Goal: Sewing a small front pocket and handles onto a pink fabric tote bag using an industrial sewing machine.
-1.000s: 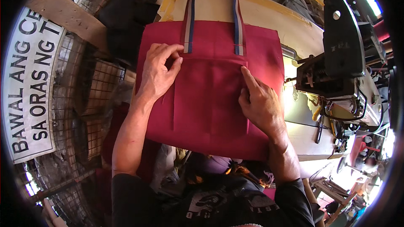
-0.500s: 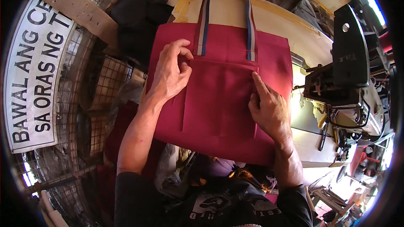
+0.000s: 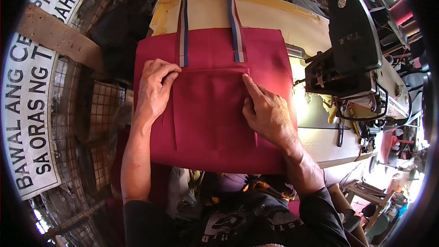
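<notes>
A maroon fabric panel (image 3: 267,50) lies over the table, with a striped strap handle (image 3: 184,36) fixed near its top and looping beyond it. Below the strap ends sits a square pocket piece (image 3: 210,110) of the same maroon cloth, creased at its sides. My left hand (image 3: 155,89) is at the pocket's upper left corner, its thumb and index finger closed together there. With the index finger stretched out, my right hand (image 3: 270,114) presses the upper right corner; its other fingers are curled and hold nothing.
A sewing machine (image 3: 352,41) with a dark head stands on the right of the pale table (image 3: 320,151). Small hand tools (image 3: 340,130) lie beside it. Wire mesh (image 3: 107,126) and a white sign (image 3: 34,123) are at the left.
My left hand has come down to the pocket's upper left corner, and its thumb and index finger have closed. My right index finger stays at the upper right corner. The view has shifted.
</notes>
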Demonstrator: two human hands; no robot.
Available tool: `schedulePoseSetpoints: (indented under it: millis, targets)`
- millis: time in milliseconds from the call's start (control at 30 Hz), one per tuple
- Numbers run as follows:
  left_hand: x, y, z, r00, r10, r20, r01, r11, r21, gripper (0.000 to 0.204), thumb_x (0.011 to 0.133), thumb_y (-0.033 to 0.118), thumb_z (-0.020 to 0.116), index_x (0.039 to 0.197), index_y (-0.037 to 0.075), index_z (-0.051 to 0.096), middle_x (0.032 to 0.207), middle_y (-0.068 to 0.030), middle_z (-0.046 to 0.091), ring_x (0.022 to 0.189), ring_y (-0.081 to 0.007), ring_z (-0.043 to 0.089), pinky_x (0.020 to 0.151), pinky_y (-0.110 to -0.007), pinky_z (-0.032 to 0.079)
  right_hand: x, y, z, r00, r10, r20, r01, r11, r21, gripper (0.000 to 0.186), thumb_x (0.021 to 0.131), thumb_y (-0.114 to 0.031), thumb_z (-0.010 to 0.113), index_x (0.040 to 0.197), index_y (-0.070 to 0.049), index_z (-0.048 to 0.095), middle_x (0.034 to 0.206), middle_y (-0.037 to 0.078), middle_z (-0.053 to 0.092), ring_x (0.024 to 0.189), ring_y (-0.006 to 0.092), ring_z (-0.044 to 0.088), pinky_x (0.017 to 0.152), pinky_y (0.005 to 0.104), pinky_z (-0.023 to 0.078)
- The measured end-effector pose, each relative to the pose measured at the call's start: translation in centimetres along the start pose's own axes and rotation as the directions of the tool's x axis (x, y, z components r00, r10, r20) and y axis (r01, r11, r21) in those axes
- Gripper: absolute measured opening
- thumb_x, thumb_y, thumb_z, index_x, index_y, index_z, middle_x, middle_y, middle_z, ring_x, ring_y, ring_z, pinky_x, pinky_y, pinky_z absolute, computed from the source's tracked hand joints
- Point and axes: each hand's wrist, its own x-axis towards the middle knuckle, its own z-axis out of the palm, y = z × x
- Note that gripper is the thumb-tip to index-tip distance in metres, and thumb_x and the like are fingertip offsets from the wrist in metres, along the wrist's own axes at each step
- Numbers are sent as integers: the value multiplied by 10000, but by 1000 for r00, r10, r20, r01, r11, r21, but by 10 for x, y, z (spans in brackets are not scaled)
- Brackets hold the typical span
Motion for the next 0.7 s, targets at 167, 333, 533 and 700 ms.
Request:
schedulePoseSetpoints:
  millis: [167, 333, 533, 700]
  targets:
    - [2, 2, -1, 999, -18, 42, 19, 999, -27, 107, 944, 19, 663, 1015, 63, 729, 958, -41, 623, 989, -237, 546, 822, -369, 471, -2, 4, 2, 999, -21, -27, 22, 1000, 12, 544, 906, -99, 605, 1430, 15, 514, 1002, 193, 679, 857, 367, 690, 739, 467, 565]
    - [1, -1, -2, 999, 2, 54, 2, 998, -64, 103, 963, 25, 647, 1019, 55, 728, 959, -35, 612, 989, -228, 536, 810, -360, 466, -3, 3, -1, 1000, -28, -12, 28, 999, 30, 549, 907, -97, 606, 1435, 16, 506, 1016, 195, 683, 866, 367, 692, 742, 464, 567]
    - [1, 1, -2, 998, -17, 52, 20, 998, -54, 104, 967, 23, 641, 1019, 51, 727, 959, -37, 609, 983, -228, 537, 808, -358, 467, -2, 2, 0, 1000, -28, -13, 29, 999, 41, 555, 908, -104, 608, 1438, 18, 498, 1032, 201, 685, 877, 370, 694, 755, 467, 567]
    - [1, 1, -3, 1000, -6, 24, 7, 1000, -23, 108, 954, 8, 642, 1009, 49, 725, 951, -51, 616, 981, -241, 548, 818, -373, 474, -1, -1, 1, 1000, -16, 2, 16, 1000, 20, 551, 909, -116, 610, 1438, -2, 506, 1050, 193, 686, 879, 372, 694, 758, 474, 565]
